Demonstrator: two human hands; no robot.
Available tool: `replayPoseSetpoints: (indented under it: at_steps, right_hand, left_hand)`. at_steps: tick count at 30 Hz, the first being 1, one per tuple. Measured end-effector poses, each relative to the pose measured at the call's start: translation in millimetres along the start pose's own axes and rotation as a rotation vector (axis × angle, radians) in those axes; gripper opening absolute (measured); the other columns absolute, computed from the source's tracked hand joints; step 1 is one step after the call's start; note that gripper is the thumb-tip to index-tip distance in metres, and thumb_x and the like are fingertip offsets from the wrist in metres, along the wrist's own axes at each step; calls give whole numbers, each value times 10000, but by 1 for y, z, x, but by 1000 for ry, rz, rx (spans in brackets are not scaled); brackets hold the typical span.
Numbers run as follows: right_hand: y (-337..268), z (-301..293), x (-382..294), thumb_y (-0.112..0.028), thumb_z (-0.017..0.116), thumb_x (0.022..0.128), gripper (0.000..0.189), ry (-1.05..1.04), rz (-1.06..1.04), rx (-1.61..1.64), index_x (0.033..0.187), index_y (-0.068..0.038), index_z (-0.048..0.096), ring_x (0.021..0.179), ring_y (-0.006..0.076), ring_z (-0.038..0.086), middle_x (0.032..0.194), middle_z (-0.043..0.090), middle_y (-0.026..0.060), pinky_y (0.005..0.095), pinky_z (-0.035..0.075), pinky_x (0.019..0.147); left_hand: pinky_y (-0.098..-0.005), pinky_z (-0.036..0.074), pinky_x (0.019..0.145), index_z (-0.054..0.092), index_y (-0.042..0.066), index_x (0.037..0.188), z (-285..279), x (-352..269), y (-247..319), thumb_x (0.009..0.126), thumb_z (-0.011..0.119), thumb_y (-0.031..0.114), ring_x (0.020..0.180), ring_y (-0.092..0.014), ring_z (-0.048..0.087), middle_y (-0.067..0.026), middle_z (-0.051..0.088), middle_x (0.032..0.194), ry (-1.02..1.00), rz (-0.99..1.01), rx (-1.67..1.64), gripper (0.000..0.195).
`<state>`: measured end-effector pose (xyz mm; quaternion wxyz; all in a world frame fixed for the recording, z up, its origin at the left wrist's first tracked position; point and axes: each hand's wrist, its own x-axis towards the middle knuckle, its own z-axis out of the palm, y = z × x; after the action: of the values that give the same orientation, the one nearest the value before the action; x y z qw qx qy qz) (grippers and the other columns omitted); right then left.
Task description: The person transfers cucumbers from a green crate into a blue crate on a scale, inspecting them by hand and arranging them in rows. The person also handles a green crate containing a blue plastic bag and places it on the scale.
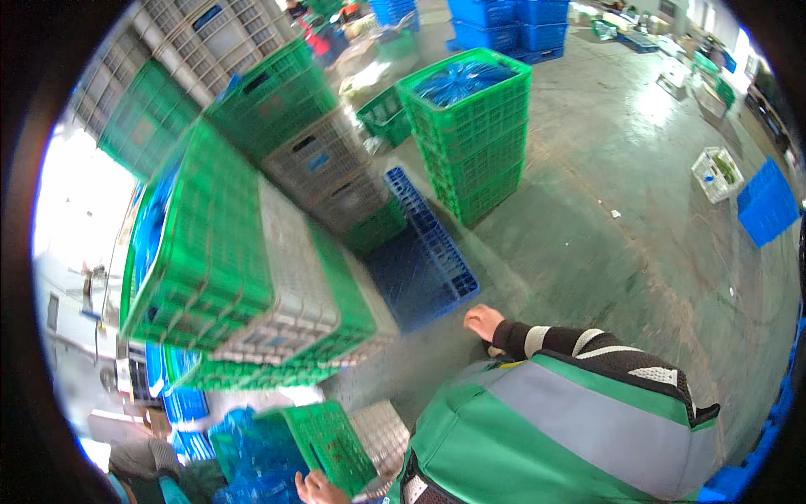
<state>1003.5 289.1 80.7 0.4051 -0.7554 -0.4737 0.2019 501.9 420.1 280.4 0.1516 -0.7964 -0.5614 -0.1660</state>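
Note:
My right hand (485,322) hangs over the concrete floor with its fingers bent, near the corner of a blue plastic pallet (412,277). Nothing shows in it, but its palm is hidden. At the bottom edge, my left hand (320,488) has its fingers apart and appears empty. It is beside a green plastic crate (334,441) and a blue plastic bag (258,460); whether it touches either is unclear. A tall stack of green and white crates (214,252) stands ahead on the left, blurred, with blue plastic lining in its top crate.
Another stack of green crates (472,138) holds a blue bag on top. Blue crates (510,28) stand farther back. On the right are a white basket (718,175) and a blue crate (768,203). A person wearing a cap (143,460) is at lower left.

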Motion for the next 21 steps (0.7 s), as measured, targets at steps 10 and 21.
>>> replayPoseSetpoints:
  at_steps: [10,21]
  right_hand:
    - [78,-180,43,-290,678,785,302,630,535,10,733,-38,519,706,339,592,705,577,169,418,456,624]
    - [112,-184,57,-374,510,954,447,724,622,280,651,-47,544,516,101,441,549,475,-1,283,362,500]
  left_hand:
    - [-395,481,651,609,12,1092,-23,264,135,928,470,271,796,-221,605,-78,620,852,767,59,-361,337]
    - [-417,471,628,591,-1,1119,-13,450,100,940,423,352,764,-239,596,-90,606,837,870,-47,6,430]
